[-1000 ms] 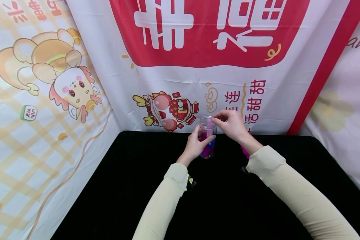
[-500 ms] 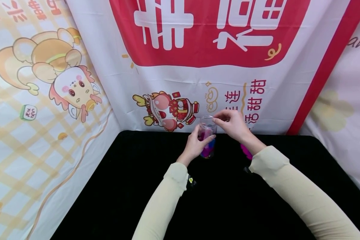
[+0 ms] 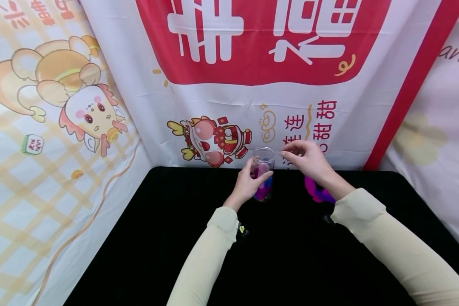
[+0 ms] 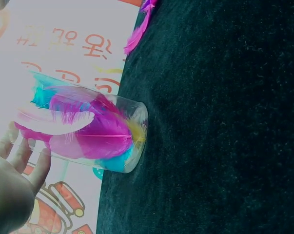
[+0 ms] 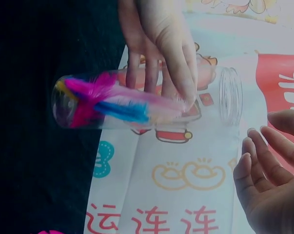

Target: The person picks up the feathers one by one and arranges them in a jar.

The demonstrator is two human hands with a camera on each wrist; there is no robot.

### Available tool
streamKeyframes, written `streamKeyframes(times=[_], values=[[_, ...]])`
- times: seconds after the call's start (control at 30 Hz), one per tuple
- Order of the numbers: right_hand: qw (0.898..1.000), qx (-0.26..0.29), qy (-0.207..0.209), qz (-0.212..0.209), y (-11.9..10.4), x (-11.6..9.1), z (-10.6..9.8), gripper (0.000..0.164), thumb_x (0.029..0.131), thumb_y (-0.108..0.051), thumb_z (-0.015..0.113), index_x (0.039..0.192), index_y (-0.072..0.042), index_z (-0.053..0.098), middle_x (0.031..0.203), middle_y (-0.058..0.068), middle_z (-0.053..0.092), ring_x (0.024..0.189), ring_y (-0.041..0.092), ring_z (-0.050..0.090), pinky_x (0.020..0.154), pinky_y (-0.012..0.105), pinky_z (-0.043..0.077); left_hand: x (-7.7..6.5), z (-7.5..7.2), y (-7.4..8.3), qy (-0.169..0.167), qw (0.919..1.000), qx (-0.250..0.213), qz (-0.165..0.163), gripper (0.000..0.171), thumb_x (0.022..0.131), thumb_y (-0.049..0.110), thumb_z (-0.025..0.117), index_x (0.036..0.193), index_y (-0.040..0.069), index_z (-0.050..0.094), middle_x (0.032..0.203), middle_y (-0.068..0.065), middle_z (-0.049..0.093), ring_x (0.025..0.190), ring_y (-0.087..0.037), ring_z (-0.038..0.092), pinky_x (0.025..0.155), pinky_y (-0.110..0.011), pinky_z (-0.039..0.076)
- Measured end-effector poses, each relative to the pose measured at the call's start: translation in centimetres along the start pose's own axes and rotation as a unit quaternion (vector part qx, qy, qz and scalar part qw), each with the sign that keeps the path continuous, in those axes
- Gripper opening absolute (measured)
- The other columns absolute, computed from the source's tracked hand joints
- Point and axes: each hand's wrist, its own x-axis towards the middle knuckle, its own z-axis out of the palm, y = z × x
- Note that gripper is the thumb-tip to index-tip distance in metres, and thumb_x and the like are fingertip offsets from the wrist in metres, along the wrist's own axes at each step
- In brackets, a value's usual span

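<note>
A clear, open-mouthed jar (image 3: 263, 162) stands upright near the back of the black-covered table. Inside it, bunched toward the bottom, lie pink, magenta, blue, white and yellow feathers (image 4: 100, 134). My left hand (image 3: 246, 185) grips the jar's side, its thumb and fingers around the wall, as the right wrist view also shows. To the right of the jar's mouth hovers my right hand (image 3: 310, 160), apart from the glass. Its fingers (image 5: 266, 163) are loosely bent, with nothing visible between them and the thumb.
Pink and purple feathers (image 3: 316, 192) lie on the table (image 3: 290, 255) beneath my right forearm. Behind the table's back edge hangs a white and red printed cloth (image 3: 229, 95). Another printed cloth (image 3: 65, 140) covers the left side.
A pale pink feather that my right hand pinched at the jar's mouth has dropped inside. My right hand has let go and drawn away to the right. The left hand still holds the jar.
</note>
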Motion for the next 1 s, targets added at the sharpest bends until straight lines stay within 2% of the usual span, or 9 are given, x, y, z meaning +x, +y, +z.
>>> streamKeyframes(times=[0.13, 0.27, 0.53, 0.8, 1.0], values=[[1.0, -0.006, 0.002, 0.005, 0.6, -0.4, -0.6, 0.022, 0.098, -0.025, 0.072, 0.108, -0.005, 0.075, 0.095, 0.012, 0.073, 0.081, 0.026, 0.066, 0.062, 0.026, 0.051, 0.1, 0.0, -0.1, -0.001, 1.0, 0.002, -0.003, 0.063, 0.092, 0.048, 0.075, 0.143, 0.024, 0.047, 0.132, -0.003, 0.064, 0.121, -0.022, 0.061, 0.102, -0.043, 0.051], [1.0, -0.012, 0.01, 0.008, 0.9, -0.9, -1.1, 0.022, 0.097, -0.025, 0.073, 0.107, -0.005, 0.076, 0.097, 0.013, 0.073, 0.077, 0.016, 0.063, 0.063, 0.024, 0.052, 0.1, 0.1, -0.1, -0.001, 1.0, 0.003, -0.001, 0.065, 0.092, 0.048, 0.075, 0.145, 0.023, 0.047, 0.133, -0.004, 0.064, 0.122, -0.023, 0.061, 0.103, -0.044, 0.05], [0.999, -0.023, 0.024, 0.001, 1.7, -1.7, -2.2, 0.02, 0.097, -0.02, 0.073, 0.105, -0.002, 0.076, 0.095, 0.018, 0.074, 0.074, 0.012, 0.064, 0.063, 0.022, 0.051, 0.2, 0.2, -0.1, 0.008, 0.9999, 0.005, 0.008, 0.06, 0.092, 0.046, 0.076, 0.14, 0.023, 0.049, 0.131, -0.004, 0.064, 0.121, -0.023, 0.061, 0.102, -0.045, 0.051], [0.999, -0.028, 0.032, 0.011, 2.8, -2.2, -2.9, 0.021, 0.098, -0.023, 0.072, 0.105, -0.004, 0.076, 0.096, 0.01, 0.071, 0.076, 0.013, 0.06, 0.063, 0.024, 0.05, 0.1, 0.1, 0.0, 0.004, 1.0, 0.001, 0.009, 0.059, 0.092, 0.045, 0.076, 0.14, 0.024, 0.049, 0.132, -0.004, 0.064, 0.122, -0.023, 0.061, 0.103, -0.046, 0.05], [0.999, -0.013, 0.031, 0.032, 3.6, -3.0, -3.6, 0.026, 0.099, -0.025, 0.071, 0.111, -0.002, 0.074, 0.101, 0.014, 0.069, 0.078, 0.012, 0.061, 0.064, 0.022, 0.051, 0.1, 0.1, 0.0, 0.002, 1.0, 0.001, 0.007, 0.06, 0.092, 0.047, 0.076, 0.141, 0.023, 0.049, 0.133, -0.004, 0.064, 0.123, -0.023, 0.06, 0.104, -0.045, 0.05]])
